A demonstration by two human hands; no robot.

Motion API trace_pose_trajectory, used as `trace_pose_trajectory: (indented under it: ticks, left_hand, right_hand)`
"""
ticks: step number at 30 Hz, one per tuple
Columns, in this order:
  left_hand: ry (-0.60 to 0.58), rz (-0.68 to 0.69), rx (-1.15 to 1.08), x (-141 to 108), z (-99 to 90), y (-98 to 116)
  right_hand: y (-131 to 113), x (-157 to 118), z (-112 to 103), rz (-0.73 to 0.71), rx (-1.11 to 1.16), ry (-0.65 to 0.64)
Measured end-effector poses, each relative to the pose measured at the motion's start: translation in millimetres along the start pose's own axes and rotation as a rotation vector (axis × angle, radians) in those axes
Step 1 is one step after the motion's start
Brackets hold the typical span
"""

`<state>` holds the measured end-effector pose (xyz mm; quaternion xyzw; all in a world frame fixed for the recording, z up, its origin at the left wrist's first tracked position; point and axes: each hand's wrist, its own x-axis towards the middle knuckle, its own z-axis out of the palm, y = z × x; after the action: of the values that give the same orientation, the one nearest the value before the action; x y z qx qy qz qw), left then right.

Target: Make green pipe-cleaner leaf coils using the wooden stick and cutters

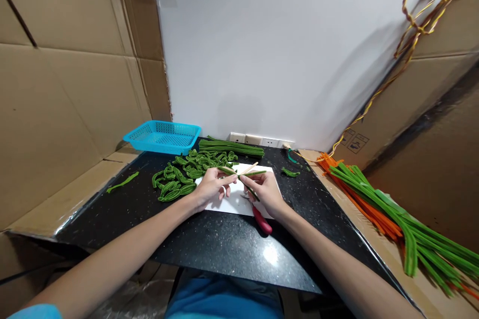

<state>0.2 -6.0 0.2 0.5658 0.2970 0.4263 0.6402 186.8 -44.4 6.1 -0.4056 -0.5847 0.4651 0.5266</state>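
The two hands were close together, just above a white sheet [220,205] on the black tabletop [209,239]. The left hand [211,187] and the right hand [266,190] both pinched the fuzzy green sticks [258,173] between thumb and fingers. The green sticks were up in front of the person, in the middle, and their ends poked out past the fingers. A thin pale stick [251,167] stuck up between the hands. I could not tell which hand held it.

A tool with a red handle [262,222] lay under the right hand, partly on the white sheet, with its handle reaching over the edge.

A heap of green loops [175,187] lay to the left of the sheet and behind it. Behind the heap was a bundle of straight dark green sticks [232,148], near the wall. A blue basket [190,148] sat at the back left. One small green piece [291,173] lay right of the sheet. Far to the right, bright green sticks [410,249] and orange sticks [374,217] were piled on cardboard.
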Motion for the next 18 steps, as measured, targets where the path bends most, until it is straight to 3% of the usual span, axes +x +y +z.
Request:
trace_pose_trajectory:
  ticks: [8,13,18]
  left_hand:
    - [-0.008,0.040,0.086,-2.4,-2.0,6.6]
    - [-0.022,-0.077,0.016,-2.5,-2.3,11.0]
    - [0.016,-0.070,-0.066,-3.7,0.6,9.4]
  right_hand:
    - [-1.0,0.8,-2.7,0.174,0.131,-0.075]
    - [-8.3,-0.4,-6.4,0.139,0.092,-0.146]
    - [-12.5,0.7,-8.5,0.095,0.030,-0.147]
